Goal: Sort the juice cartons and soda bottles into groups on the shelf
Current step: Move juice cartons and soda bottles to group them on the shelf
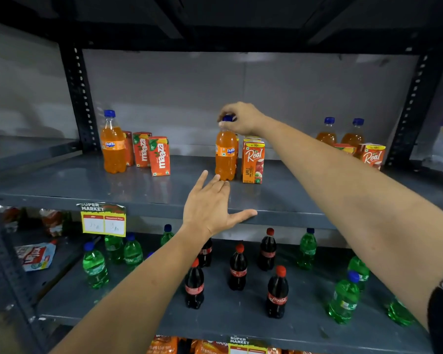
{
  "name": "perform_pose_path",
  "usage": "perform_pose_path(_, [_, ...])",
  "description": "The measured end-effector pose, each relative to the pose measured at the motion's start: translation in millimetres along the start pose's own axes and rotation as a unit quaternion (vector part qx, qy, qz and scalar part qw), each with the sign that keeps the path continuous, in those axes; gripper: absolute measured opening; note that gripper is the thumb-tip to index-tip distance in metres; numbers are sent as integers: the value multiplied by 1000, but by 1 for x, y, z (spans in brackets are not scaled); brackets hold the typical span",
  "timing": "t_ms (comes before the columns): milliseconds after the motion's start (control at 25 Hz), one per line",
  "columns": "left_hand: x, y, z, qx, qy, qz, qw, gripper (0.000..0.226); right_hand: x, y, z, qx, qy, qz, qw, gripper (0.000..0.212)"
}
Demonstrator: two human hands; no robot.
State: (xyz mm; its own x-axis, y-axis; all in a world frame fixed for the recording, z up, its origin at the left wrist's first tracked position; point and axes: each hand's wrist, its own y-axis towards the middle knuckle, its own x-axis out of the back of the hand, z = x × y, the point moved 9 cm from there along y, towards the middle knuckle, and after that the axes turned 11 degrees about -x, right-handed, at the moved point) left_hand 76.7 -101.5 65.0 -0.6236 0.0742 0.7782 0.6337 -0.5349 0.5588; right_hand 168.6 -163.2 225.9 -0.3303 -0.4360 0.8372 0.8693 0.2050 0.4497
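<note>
On the grey shelf (62,185) an orange Fanta bottle (225,154) stands mid-shelf, and my right hand (241,117) grips its blue cap from above. My left hand (210,208) hovers open, fingers spread, just in front of that bottle's base. A Real apple carton (253,162) stands right beside the bottle, with another carton behind it. At the left stands another Fanta bottle (112,144) next to three Maaza cartons (159,155). At the right, two more orange bottles (327,132) stand behind Real cartons (372,155).
Black perforated uprights (79,98) frame the shelf bay. The lower shelf (241,320) holds several green soda bottles (95,267) and cola bottles (276,295). A yellow price tag (103,221) hangs on the shelf edge. Snack packets lie at the lower left.
</note>
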Motion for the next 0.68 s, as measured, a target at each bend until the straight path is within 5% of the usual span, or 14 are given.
perform_pose_path(320, [10, -11, -3, 33, -34, -55, 997, 105, 43, -43, -18, -14, 102, -30, 994, 16])
perform_pose_path(680, [12, 25, -100, 3, -67, -8, 998, 107, 114, -99, -92, -41, 3, -31, 999, 18])
